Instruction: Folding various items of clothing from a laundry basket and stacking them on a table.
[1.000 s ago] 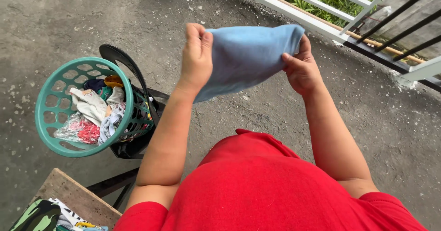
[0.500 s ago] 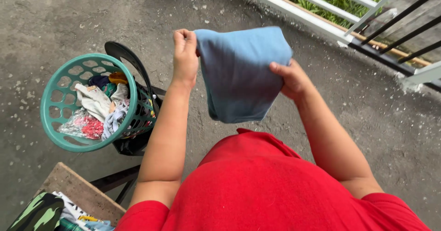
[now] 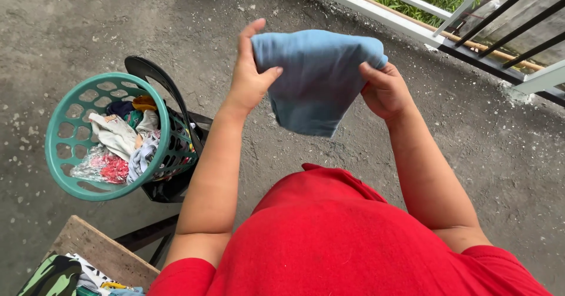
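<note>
Perhaps clear wrapper [image 3: 94, 165] in basket [image 3: 59, 125]

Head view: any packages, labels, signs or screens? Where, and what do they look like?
No signs, screens or readable labels.
Clear crinkled plastic bag: in the green laundry basket, lower left among the clothes, with something red and pink inside.
Nothing else packaged: both the left hand and the right hand hold a plain blue cloth.

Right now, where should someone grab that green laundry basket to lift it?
Probably by the green laundry basket's thick top rim, from above on the near side. It sits tilted on the black chair, mouth open upward, with clothes inside and no visible handles.
</note>
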